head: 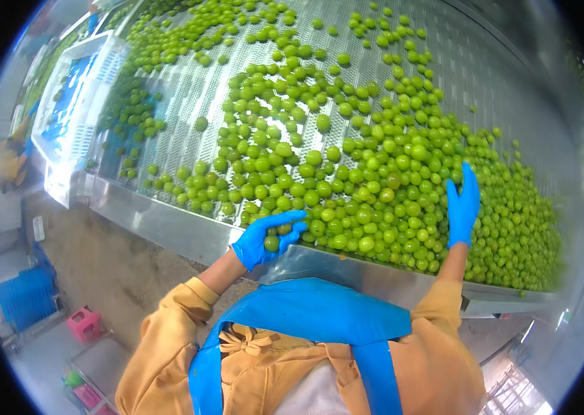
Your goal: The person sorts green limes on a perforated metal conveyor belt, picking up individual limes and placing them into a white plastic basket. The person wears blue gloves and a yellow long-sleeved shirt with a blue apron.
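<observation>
Small round green fruits [323,124], perhaps plums, lie loose over a perforated metal sorting table [188,140] before me. They are heaped thickest at the right. My left hand [266,236], in a blue glove, is over the near metal rim with a couple of green fruits [272,243] held in its curled fingers. Farther right, my right hand [463,207], also gloved in blue, rests among the heaped fruits with thumb and fingers apart; nothing shows in its grasp. Between the hands, a few fruits have a brownish tint, such as one blemished fruit [393,180].
A white plastic crate [59,104] with a blue inside stands at the table's left end. The raised metal rim [167,218] runs along my side, close to my blue apron [318,311]. On the floor at left are a pink stool [84,324] and blue crates [27,298]. Another person [9,161] is at far left.
</observation>
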A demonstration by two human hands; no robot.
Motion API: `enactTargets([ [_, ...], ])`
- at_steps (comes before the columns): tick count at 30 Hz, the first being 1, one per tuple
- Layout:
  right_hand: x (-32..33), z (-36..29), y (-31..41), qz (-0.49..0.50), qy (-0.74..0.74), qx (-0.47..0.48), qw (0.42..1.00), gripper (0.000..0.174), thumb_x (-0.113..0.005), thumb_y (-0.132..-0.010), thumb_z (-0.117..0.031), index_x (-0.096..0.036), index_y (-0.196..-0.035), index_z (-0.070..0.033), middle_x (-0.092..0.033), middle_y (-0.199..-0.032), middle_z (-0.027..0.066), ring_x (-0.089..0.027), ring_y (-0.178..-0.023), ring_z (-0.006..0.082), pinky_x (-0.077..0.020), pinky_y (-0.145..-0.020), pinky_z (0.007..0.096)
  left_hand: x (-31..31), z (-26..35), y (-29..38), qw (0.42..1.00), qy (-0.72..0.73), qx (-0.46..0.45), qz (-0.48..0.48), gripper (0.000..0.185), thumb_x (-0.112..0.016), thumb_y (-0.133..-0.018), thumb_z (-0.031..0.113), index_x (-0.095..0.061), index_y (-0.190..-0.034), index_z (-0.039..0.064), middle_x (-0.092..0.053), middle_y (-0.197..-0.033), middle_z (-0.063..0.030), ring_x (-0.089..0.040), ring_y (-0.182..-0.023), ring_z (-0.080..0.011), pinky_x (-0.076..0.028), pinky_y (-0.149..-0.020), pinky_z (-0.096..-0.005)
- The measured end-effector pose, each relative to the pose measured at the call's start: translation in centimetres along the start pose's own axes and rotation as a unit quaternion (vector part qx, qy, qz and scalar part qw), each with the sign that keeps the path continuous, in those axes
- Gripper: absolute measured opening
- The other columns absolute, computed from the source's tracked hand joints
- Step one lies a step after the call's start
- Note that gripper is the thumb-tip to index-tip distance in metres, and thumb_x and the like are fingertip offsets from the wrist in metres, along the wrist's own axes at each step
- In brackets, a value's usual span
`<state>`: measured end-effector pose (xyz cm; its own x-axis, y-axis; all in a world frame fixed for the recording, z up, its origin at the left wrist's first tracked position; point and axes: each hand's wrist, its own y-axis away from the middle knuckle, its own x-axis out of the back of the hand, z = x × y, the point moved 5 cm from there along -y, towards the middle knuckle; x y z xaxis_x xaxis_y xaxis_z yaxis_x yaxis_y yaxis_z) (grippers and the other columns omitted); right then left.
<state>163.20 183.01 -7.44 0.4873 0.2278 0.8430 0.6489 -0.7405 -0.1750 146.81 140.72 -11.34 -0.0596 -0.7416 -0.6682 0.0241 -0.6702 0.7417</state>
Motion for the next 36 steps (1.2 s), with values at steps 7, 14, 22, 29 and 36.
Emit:
enactTargets([
  [7, 0.6, 5.2, 13.5, -0.029, 0.053, -0.175, 0.983, 0.078, -0.066, -0.087, -0.025, -0.025, -0.149, -0.004, -0.032, -0.15, 0.0207, -0.032, -0.137, 0.0377, -0.0262, -0.112, 0.0456, -4.9, -4.1, -5.7, 0.965, -0.19, 0.181, -0.015, 0.048, -0.058, -0.092, 0.017, -0.046, -0.139, 0.016, -0.059, -0.123, -0.0182, -0.067, -0.092, -0.0203, -0.053, -0.054, -0.0204],
  [14, -3.6, -4.5, 12.7, -0.046, -0.056, -0.029, 0.997, 0.079, -0.069, -0.078, -0.01, -0.03, -0.146, 0.0, -0.035, -0.148, 0.0206, -0.035, -0.134, 0.0417, -0.028, -0.112, 0.046, -10.0, -7.7, -14.5, 0.968, -0.013, 0.251, 0.004, 0.034, -0.06, -0.091, 0.014, -0.051, -0.123, 0.003, -0.063, -0.11, -0.0179, -0.067, -0.095, -0.0242, -0.056, -0.052, -0.0258],
  [22, -12.0, -4.3, -5.9, 0.072, -0.138, 0.031, 0.987, 0.063, -0.067, -0.085, -0.022, -0.041, -0.139, -0.001, -0.038, -0.142, 0.0265, -0.036, -0.132, 0.0418, -0.032, -0.11, 0.0458, -16.8, 3.4, -24.4, 0.993, -0.044, -0.086, -0.069, 0.01, -0.059, -0.087, 0.008, -0.057, -0.094, 0.002, -0.063, -0.088, -0.0152, -0.065, -0.075, -0.0232, -0.056, -0.057, -0.0291],
  [29, -10.0, -4.9, -13.0, 0.048, -0.102, 0.144, 0.983, 0.071, -0.068, -0.085, -0.031, -0.034, -0.145, -0.012, -0.035, -0.146, 0.0243, -0.035, -0.135, 0.0398, -0.0304, -0.111, 0.0463, -18.0, 13.9, -23.9, 0.964, 0.046, -0.257, -0.04, 0.018, -0.052, -0.094, 0.013, -0.057, -0.11, 0.003, -0.066, -0.11, -0.01, -0.064, -0.089, -0.0161, -0.05, -0.076, -0.0274],
  [36, 2.6, 9.8, -1.3, 0.135, -0.152, -0.163, 0.965, 0.037, -0.058, -0.091, -0.01, -0.058, -0.128, -0.006, -0.061, -0.125, 0.0135, -0.059, -0.113, 0.0265, -0.0461, -0.097, 0.0362, -12.1, -2.9, -16.2, 0.993, 0.047, 0.085, -0.071, 0.036, -0.052, -0.096, 0.014, -0.054, -0.131, 0.009, -0.062, -0.112, -0.0047, -0.06, -0.085, -0.0141, -0.052, -0.063, -0.0216],
])
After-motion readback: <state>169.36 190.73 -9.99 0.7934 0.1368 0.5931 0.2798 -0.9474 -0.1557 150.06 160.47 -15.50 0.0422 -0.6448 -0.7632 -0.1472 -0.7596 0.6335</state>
